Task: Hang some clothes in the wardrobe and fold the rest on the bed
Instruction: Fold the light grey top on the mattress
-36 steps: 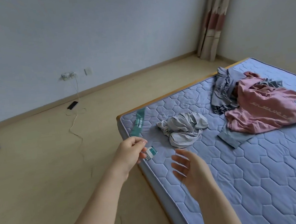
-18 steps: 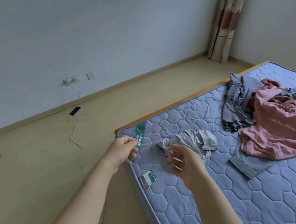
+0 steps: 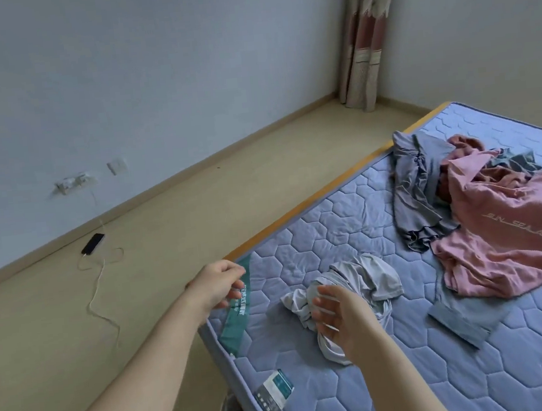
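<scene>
At the near corner of the bed (image 3: 299, 235), the crumpled grey garment (image 3: 367, 275) lies beneath the right hand (image 3: 339, 315), fingers spread, gripping nothing. The left hand (image 3: 219, 286) hovers loosely curled, empty. Best to take both shoulders and shake it flat.

A phone (image 3: 93, 243) lies on the floor (image 3: 197, 213), its cable (image 3: 96, 284) looping to a socket (image 3: 75, 185); a curtain (image 3: 365, 34) hangs in the corner.
</scene>
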`<state>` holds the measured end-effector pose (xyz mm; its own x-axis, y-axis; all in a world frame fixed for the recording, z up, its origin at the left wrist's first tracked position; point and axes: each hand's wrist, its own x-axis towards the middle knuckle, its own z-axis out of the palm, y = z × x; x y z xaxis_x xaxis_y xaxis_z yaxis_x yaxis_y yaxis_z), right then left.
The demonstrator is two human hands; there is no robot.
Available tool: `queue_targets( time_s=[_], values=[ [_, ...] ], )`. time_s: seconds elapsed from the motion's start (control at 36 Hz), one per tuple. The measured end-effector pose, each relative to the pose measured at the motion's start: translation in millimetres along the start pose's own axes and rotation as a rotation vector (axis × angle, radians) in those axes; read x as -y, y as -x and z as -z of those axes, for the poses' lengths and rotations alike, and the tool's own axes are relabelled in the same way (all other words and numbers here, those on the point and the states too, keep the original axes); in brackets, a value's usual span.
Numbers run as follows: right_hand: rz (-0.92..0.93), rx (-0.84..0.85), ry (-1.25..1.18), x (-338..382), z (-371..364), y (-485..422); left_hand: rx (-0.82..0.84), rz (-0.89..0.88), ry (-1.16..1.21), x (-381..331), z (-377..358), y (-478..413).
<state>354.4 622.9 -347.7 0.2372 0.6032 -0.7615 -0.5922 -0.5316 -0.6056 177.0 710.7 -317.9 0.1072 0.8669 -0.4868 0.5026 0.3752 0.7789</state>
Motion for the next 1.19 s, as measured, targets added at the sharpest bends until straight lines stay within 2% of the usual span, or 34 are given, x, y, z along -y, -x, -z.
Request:
queue_targets(
  time_s=[0.31, 0.56, 0.64, 0.72, 0.81, 0.92, 1.0, 1.11, 1.19],
  values=[
    [-0.099, -0.334, -0.233, -2, -38, -101, 0.382, 0.072, -0.144, -5, -43, -149],
    [-0.15, -0.536, -0.34, -24, -12, -158, 0.601, 0.125, -0.296, 15, -105, -213],
    [-0.152, -0.584, -0.247, -29, -2, -174, 0.627, 0.106, -0.373, 25, -130, -236],
    [-0.111, -0.629, -0.022, -36, 16, -199, 0.611, -0.027, -0.566, 37, -161, -262],
    [-0.067, -0.687, 0.277, -44, 33, -229, 0.68, -0.195, -0.722, 47, -192, -285],
    [0.037, -0.764, 0.508, -51, 54, -263, 0.82, -0.489, -0.856, 60, -224, -302],
    [0.018, -0.704, 0.712, -55, 61, -285, 0.929, -0.563, -0.959, 77, -239, -312],
    [-0.063, -0.559, 0.639, -63, 60, -292, 0.925, -0.562, -1.131, 90, -241, -313],
    [-0.176, -0.457, 0.805, -68, 56, -281, 0.944, -0.564, -1.162, 91, -234, -306]
  ],
)
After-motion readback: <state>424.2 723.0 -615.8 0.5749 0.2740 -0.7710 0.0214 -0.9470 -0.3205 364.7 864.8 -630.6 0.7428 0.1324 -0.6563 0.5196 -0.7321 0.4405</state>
